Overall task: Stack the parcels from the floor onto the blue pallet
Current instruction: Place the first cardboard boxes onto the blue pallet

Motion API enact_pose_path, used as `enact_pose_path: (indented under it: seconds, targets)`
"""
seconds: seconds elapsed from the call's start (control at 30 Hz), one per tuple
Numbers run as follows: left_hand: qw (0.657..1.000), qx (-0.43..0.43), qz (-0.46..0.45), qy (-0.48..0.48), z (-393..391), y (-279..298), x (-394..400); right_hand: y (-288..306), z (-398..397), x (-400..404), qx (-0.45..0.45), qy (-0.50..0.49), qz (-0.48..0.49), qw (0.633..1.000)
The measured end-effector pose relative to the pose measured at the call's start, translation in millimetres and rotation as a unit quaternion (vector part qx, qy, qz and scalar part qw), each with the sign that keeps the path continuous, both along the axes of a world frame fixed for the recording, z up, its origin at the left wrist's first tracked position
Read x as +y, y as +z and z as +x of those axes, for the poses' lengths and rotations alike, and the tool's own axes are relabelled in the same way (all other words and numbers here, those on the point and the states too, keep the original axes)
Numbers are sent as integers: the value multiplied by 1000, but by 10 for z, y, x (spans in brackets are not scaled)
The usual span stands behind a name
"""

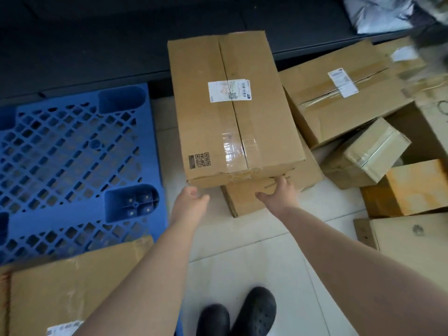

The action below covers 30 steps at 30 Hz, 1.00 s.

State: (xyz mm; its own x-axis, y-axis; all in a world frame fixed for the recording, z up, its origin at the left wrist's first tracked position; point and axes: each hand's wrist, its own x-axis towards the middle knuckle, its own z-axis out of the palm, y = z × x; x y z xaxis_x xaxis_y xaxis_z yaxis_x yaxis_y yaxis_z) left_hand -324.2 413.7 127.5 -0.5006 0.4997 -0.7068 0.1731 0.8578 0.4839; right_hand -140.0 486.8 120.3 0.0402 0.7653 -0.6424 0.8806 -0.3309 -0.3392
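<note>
tall parcel (232, 105): white label, QR codes | text unreadable

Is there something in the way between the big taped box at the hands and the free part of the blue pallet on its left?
Nothing visible blocks it. Only bare floor tile lies between the big taped box and the blue pallet. The pallet's grid beside the box is free; one parcel already sits at its near end.
</note>
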Motion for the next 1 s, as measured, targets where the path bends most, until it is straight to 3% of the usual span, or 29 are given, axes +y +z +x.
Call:
enact_pose_path:
  seconds: [0.17, 0.27, 0.37, 0.53, 0.83, 1.0]
  targets:
    - [998, 54, -1, -23, -130, -161, 621, -202, 27, 842, -8, -59, 31, 998]
    - [995, 81, -49, 4, -316, -348, 993, -381, -74, 1328, -42, -76, 43, 995]
    - [993, 44, -84, 67, -491, -570, 1408, -550, -180, 1808, -62, -97, 35, 993]
    - [984, -10, -58, 168, -729, -904, 1894, -798, -282, 2396, -104, -130, 3, 986]
    - [986, 30, 29, 163, -922, -1036, 1989, -919, -358, 2388, -91, -161, 36, 982]
    - [972, 161, 8, 172, -935, -685, 1715, -762, -347, 2036, -60, -185, 45, 980]
